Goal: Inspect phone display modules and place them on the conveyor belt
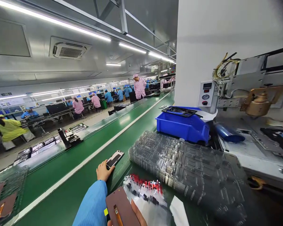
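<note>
My left hand [103, 172], in a blue sleeve, reaches forward over the green conveyor belt. Its thumb and fingers are closed on the near end of a phone housing [115, 158], white-edged with a black middle. Low in the view, my right hand [138, 214] grips a brown phone screen panel [121, 201] by its sides. An orange-brown flex cable runs along the panel's face, and a yellow tab [106, 212] sticks out at its left edge. Most of the right hand is hidden behind the panel or cut off by the frame.
Stacked clear plastic trays [184, 166] stand at right, behind small red-and-black-tipped parts [146, 185] on plastic film. Beyond are a blue bin [181, 125] and a press machine [257, 103]. More brown panels [6, 204] lie at lower left. Co-workers sit farther back; one person [139, 86] stands.
</note>
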Tool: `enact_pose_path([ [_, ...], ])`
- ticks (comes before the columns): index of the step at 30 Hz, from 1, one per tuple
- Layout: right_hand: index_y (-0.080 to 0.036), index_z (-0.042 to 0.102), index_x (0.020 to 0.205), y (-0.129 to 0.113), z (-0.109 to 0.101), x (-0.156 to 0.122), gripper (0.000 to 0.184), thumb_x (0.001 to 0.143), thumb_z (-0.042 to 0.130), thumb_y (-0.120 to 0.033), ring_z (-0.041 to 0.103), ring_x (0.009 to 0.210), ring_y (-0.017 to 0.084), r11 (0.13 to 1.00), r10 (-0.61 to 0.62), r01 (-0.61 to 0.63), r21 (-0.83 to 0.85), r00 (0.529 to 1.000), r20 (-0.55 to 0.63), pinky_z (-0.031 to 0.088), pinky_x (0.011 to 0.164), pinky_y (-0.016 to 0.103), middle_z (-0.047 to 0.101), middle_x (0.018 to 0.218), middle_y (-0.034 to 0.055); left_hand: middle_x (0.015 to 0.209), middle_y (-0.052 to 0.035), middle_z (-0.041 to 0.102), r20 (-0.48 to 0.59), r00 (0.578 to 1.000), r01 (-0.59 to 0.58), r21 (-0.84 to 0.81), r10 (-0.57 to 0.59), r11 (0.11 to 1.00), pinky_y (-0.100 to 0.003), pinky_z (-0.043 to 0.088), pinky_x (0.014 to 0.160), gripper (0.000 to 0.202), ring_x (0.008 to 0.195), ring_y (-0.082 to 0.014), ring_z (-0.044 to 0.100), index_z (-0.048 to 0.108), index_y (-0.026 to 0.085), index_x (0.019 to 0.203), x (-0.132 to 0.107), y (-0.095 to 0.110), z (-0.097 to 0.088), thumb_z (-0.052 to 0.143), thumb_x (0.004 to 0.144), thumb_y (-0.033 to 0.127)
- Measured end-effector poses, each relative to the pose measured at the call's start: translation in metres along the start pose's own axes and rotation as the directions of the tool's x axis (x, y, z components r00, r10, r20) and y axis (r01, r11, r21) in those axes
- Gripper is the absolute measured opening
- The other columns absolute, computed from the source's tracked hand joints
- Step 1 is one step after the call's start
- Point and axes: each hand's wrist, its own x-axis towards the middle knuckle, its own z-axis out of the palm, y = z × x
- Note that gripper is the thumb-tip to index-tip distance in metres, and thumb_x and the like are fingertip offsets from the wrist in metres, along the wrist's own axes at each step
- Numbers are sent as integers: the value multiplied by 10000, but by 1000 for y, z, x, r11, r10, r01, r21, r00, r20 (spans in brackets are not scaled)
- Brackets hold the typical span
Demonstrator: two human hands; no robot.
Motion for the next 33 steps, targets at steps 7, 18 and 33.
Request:
enact_pose_path([
  [7,-126,695,1058,-10,15,-4,841,573,666,-812,695,705,194,928,180,-180,325,983,29,505,606,284,746,1004,114,1285,-180,503,-217,971,30,-316,-102,948,-485,403,1057,698,1260,-370,486,475,133,1306,-50,-12,-91,646,735,497],
  [18,-153,644,1149,-21,50,-34,589,763,727,-590,706,898,199,958,82,-37,284,986,-145,565,743,329,742,1076,76,1280,-98,595,-39,947,126,-868,-320,480,-341,593,830,718,1123,-296,610,582,228,1195,-267,-36,-200,861,569,446],
  [33,-401,455,1406,-12,121,-114,655,818,652,-612,505,1298,303,608,26,165,-776,973,228,431,1068,463,483,1466,70,1361,-148,590,90,975,104,-993,-204,62,-484,389,1063,915,1197,-385,572,538,273,1343,-438,-30,-140,861,533,550],
])
